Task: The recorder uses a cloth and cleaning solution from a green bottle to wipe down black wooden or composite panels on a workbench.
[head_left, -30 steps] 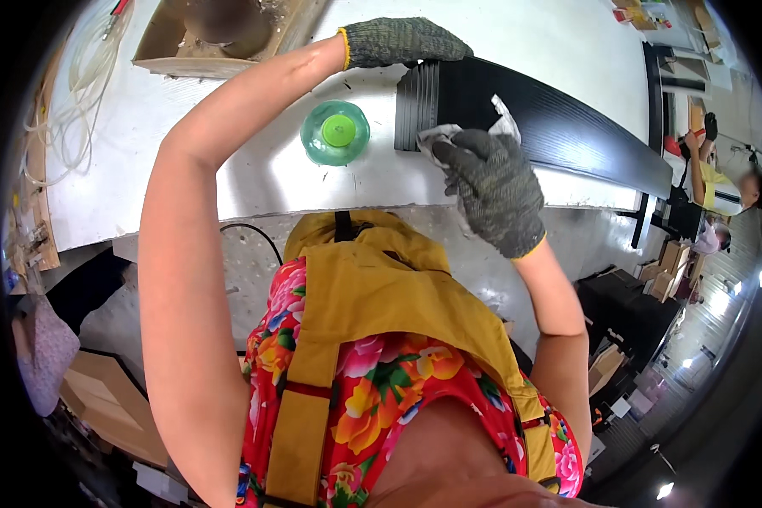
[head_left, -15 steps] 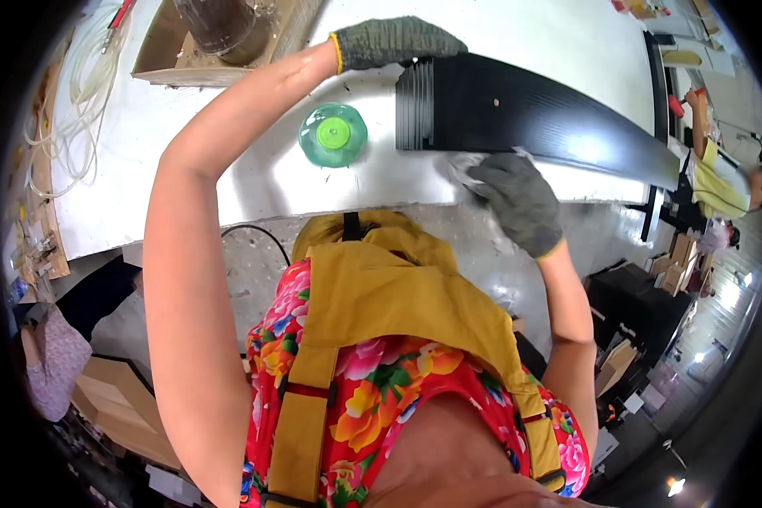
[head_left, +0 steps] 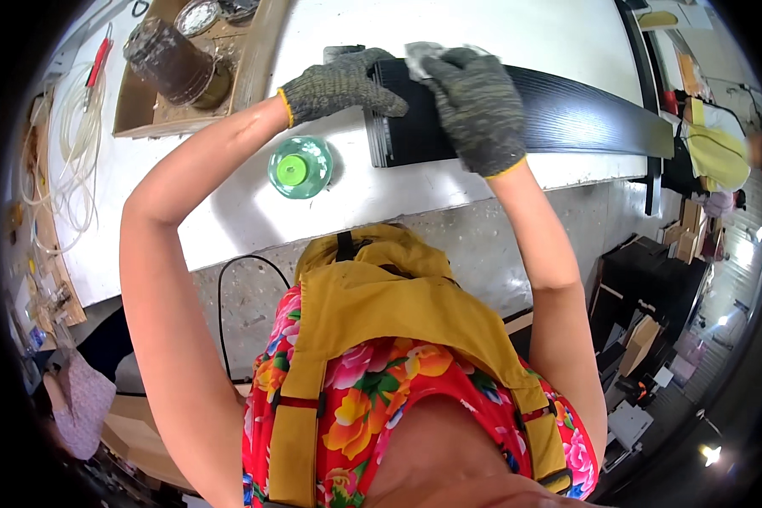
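Note:
A stack of long black boards (head_left: 576, 106) lies on the white table, its layered end toward the left. At that end my left hand (head_left: 343, 86), in a dark grey knit glove, is closed on the stack, with the thumb over the top face. My right hand (head_left: 480, 114), gloved alike, presses a crumpled whitish rag (head_left: 423, 57) against the top board near its far edge. Part of the rag is hidden under the fingers, and the hand is slightly blurred. A green translucent bottle (head_left: 313, 169) with a bright green cap stands just nearer than my left hand.
An open wooden box (head_left: 131, 123) at the back left holds a dirty brown container (head_left: 173, 63). Clear tubing (head_left: 68, 161) lies coiled at the table's left. Other people (head_left: 85, 406) are at the far left and right. Dark boards and cartons (head_left: 643, 339) stand at right.
My right hand has moved with the rag from the boards' near edge onto the top face. My left hand has shifted to the layered end, its thumb now on top.

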`<action>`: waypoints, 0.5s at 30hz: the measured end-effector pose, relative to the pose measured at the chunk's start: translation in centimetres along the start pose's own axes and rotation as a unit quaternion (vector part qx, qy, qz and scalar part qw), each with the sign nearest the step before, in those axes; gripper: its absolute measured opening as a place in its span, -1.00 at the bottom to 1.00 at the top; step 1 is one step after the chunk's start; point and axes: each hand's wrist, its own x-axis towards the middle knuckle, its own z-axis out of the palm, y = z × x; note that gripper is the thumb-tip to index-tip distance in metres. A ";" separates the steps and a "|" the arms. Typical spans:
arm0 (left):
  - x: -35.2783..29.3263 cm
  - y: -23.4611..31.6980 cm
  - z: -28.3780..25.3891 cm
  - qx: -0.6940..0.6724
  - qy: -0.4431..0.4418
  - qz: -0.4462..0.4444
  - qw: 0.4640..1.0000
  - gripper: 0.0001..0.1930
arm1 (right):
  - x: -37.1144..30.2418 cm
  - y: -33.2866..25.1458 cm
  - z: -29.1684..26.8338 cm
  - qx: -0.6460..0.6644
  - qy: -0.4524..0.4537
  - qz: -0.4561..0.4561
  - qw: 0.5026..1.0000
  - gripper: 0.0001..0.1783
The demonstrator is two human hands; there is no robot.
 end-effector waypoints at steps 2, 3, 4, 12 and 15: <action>0.1 -0.8 0.4 -0.007 0.016 0.007 1.000 0.01 | 0.4 0.1 0.0 0.090 -0.014 -0.036 0.995 -0.71; 0.0 -1.2 0.6 -0.017 0.038 0.008 0.999 0.00 | 0.2 1.2 0.3 0.088 -0.014 -0.036 0.995 -0.71; 0.1 -0.9 0.5 -0.031 0.027 0.007 0.999 -0.01 | -0.6 3.8 0.4 0.051 -0.018 -0.009 0.998 -0.68; 0.5 -0.8 0.5 -0.094 0.004 0.006 0.996 -0.05 | -2.7 4.2 0.4 -0.029 -0.034 -0.001 0.999 -0.57; -0.2 -1.2 0.7 -0.098 0.002 0.003 0.995 -0.06 | -2.1 4.2 -1.0 0.024 -0.066 0.025 0.997 -0.60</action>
